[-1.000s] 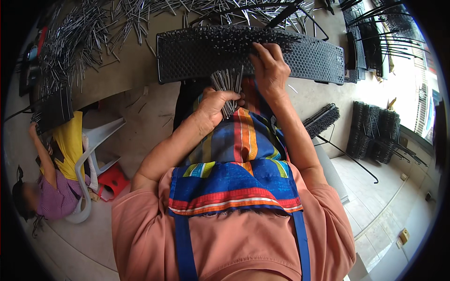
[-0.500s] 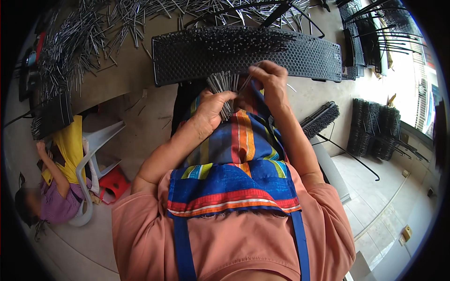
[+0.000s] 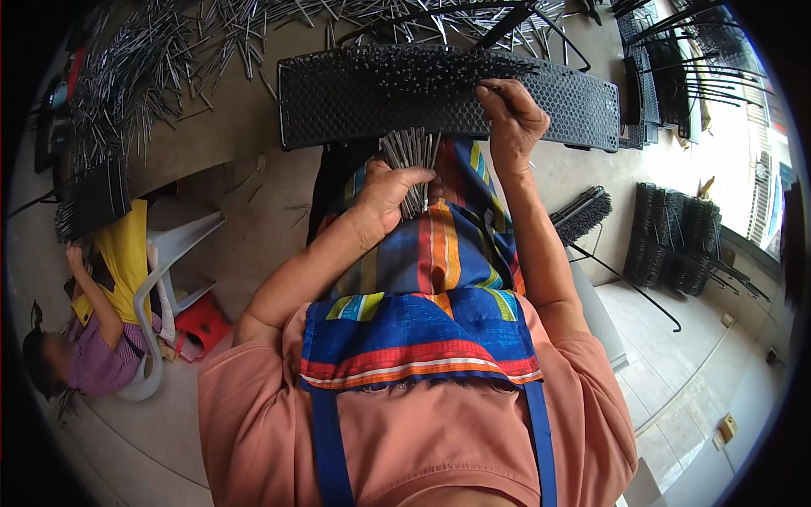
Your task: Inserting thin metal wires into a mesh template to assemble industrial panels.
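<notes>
My left hand [image 3: 382, 194] is closed around a fanned bundle of thin grey metal rods [image 3: 409, 150], held upright above my striped apron [image 3: 448, 245]. Its thumb lies across the front of the rods. My right hand [image 3: 517, 122] is over the right half of a long black perforated panel [image 3: 338, 118], thumb and forefinger pinched together near its holes. Whatever sits between those fingertips is too small to make out. Many dark rod ends [image 3: 422, 74] stand packed in the panel's far middle part, while honeycomb holes show at both sides.
A large heap of loose rods [image 3: 135, 68] covers the table's far left. At the left, a person [image 3: 106, 338] sits by a grey plastic chair [image 3: 156, 296] with another black panel [image 3: 91, 198]. Black bristled racks [image 3: 667, 237] stand on the floor at right.
My right hand has moved from beside the bundle up and right, over the panel. My left hand keeps its grip on the rods, nearly unmoved.
</notes>
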Tool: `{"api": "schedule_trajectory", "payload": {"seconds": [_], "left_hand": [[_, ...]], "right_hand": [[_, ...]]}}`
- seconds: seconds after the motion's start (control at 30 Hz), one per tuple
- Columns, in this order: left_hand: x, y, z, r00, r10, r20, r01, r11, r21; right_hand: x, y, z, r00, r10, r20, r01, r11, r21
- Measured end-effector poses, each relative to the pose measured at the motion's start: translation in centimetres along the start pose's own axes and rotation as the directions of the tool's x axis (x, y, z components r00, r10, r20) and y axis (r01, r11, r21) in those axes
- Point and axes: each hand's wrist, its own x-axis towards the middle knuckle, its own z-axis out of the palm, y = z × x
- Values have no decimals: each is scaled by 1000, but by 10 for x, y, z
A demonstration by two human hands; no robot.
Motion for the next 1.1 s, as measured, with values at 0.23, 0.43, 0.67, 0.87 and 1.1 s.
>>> {"api": "schedule_trajectory", "payload": {"seconds": [0.23,0.43,0.67,0.87,1.1], "left_hand": [[0,-10,-19,1000,4,23,-8,983,185],[-10,-14,-22,995,26,97,-47,975,215],[-2,-14,-12,984,170,50,-177,952,249],[1,-6,-7,976,209,62,-217,957,192],[2,-1,-7,990,125,65,-128,991,44]], "right_hand": [[4,2,4,986,-161,36,163,985,-64],[2,3,2,990,-138,37,141,987,-81],[-1,10,7,958,-268,99,285,924,-255],[-6,3,9,959,-248,137,283,868,-408],[-11,14,7,964,-247,97,264,867,-422]]}}
